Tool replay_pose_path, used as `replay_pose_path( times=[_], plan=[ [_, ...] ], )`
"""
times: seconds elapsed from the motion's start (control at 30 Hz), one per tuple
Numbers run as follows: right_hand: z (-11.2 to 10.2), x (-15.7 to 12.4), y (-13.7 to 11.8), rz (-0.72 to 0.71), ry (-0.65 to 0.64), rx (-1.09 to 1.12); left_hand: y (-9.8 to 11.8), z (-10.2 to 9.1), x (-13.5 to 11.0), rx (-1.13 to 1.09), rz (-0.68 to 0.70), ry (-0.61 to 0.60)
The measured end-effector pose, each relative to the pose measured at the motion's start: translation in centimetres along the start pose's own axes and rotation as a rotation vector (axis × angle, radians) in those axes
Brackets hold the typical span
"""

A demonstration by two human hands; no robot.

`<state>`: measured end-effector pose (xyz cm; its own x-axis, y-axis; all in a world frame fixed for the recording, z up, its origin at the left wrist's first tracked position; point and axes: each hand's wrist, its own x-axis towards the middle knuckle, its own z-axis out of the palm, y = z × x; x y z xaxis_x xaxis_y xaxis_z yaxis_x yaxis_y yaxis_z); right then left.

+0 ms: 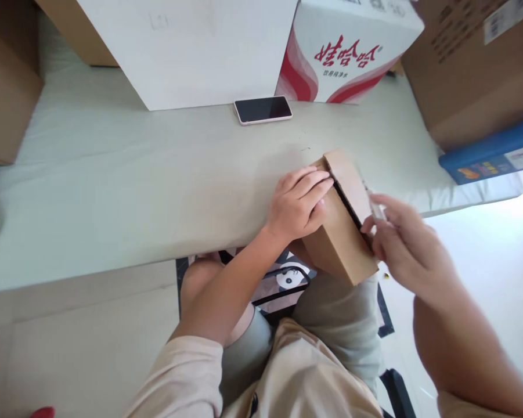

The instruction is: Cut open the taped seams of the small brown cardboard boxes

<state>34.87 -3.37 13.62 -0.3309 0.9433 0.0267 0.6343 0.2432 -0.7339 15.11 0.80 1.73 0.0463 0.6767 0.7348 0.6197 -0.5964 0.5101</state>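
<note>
A small brown cardboard box rests tilted at the table's front edge, partly over my lap. Its flap stands a little apart from the body, with a dark gap along the seam. My left hand grips the box from its left side, fingertips at that gap. At the flap's right edge, my right hand is closed around a slim, whitish, partly clear tool with a thin tip. Blur and fingers hide the tool's exact kind.
A phone lies on the pale-covered table. Behind it stand a large white box and a red-and-white carton. Brown cartons and a blue box stand at right; another brown carton is at left.
</note>
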Motion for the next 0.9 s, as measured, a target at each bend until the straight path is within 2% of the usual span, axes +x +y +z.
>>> replay_pose_path(
  times=[0.07, 0.3, 0.4, 0.5, 0.63, 0.73, 0.9],
  plan=[
    [0.6, -0.2, -0.9, 0.002, -0.078, -0.135, -0.1, 0.3, -0.1, -0.005, 0.011, 0.016],
    [1.6, 0.5, -3.8, 0.066, -0.126, -0.419, 0.4, 0.7, -0.1, 0.025, -0.032, 0.019],
    [2.1, 1.1, -4.0, 0.08, -0.132, -0.477, 0.6, 0.8, 0.0, 0.032, -0.026, 0.052],
    [2.4, 1.5, -3.9, 0.068, -0.118, -0.531, 0.6, 0.9, 0.1, 0.035, -0.034, 0.031],
    [3.0, 1.8, -4.3, 0.024, -0.11, -0.664, 0.7, 1.0, 0.0, 0.049, -0.032, 0.041],
    [3.7, 2.2, -4.9, 0.045, -0.111, -0.763, 0.7, 1.1, 0.0, 0.062, -0.019, 0.067],
    [3.6, 2.1, -4.7, 0.07, -0.074, -0.79, 0.5, 1.3, -0.1, 0.062, -0.031, 0.051]
  ],
)
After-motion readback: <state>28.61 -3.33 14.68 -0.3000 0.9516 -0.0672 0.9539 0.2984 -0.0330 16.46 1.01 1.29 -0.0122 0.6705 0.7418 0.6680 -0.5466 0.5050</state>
